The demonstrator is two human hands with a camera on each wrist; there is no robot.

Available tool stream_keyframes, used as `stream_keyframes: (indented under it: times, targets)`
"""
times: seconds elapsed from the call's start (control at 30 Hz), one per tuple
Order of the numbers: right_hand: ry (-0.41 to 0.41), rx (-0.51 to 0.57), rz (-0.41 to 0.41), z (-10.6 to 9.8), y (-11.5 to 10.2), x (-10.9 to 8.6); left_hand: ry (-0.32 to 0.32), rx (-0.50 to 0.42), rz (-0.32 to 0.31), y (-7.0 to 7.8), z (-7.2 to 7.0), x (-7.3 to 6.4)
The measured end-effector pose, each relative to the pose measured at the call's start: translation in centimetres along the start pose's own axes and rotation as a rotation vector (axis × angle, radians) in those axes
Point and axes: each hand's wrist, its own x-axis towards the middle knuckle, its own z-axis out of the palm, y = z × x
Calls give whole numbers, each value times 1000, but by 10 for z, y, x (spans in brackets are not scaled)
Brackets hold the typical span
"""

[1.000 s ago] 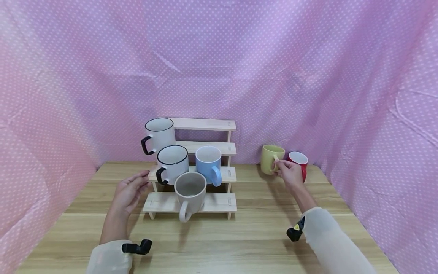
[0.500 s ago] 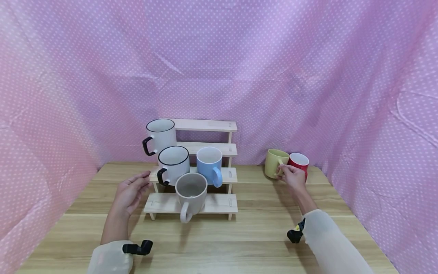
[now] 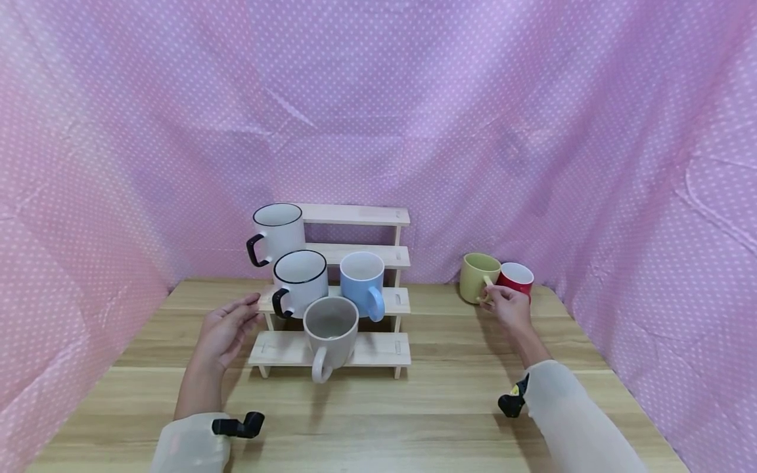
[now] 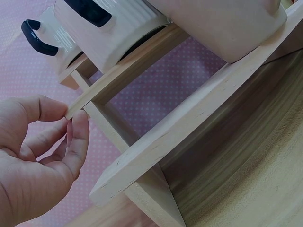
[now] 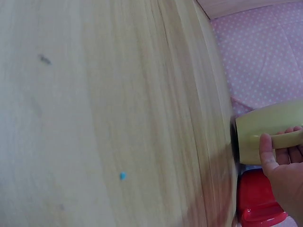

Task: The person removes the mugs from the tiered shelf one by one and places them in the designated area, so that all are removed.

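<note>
A: In the head view, where do the hands lie?

B: The right hand point(image 3: 510, 309) grasps the handle of the yellow mug point(image 3: 475, 281), which is upright at the far right of the wooden table point(image 3: 414, 420), just beside the red mug point(image 3: 516, 276). The left hand point(image 3: 220, 336) is at the left end of the wooden rack point(image 3: 378, 348), by the second tier from the bottom.

A: And what stands on the rack?

B: The grey mug point(image 3: 338, 348) occupies the bottom tier. The blue mug point(image 3: 359, 284) and the lower white mug point(image 3: 303, 284) share the tier above; the upper white mug point(image 3: 282, 238) stands higher, at the left. Both white mugs have dark rims and black handles. A pink dotted cloth point(image 3: 378, 98) hangs behind.

A: What does the left wrist view add?

B: Thumb and fingers pinch the end of one board of the rack, the board bearing the lower white mug.

A: And the right wrist view?

B: The right hand holds the yellow mug by its handle, thumb on one side and fingers on the other. The red mug is right next to it, partly hidden by the hand. Whether the yellow mug's base touches the table cannot be told.
</note>
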Motion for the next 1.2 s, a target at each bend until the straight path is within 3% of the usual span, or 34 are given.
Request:
stream_keyframes:
  times: [0.27,0.97,1.1,1.2]
  targets:
    - [29,-58,34,-2,9,3,4,-4,-4,0,0,0]
    - [29,-17,59,-4,13,4,22,7,-15,0,1,1]
    - [48,-121,28,-6,13,4,18,-1,-18,0,1,1]
    - [61,-266,-8,-7,9,5,18,-4,-20,1,1,0]
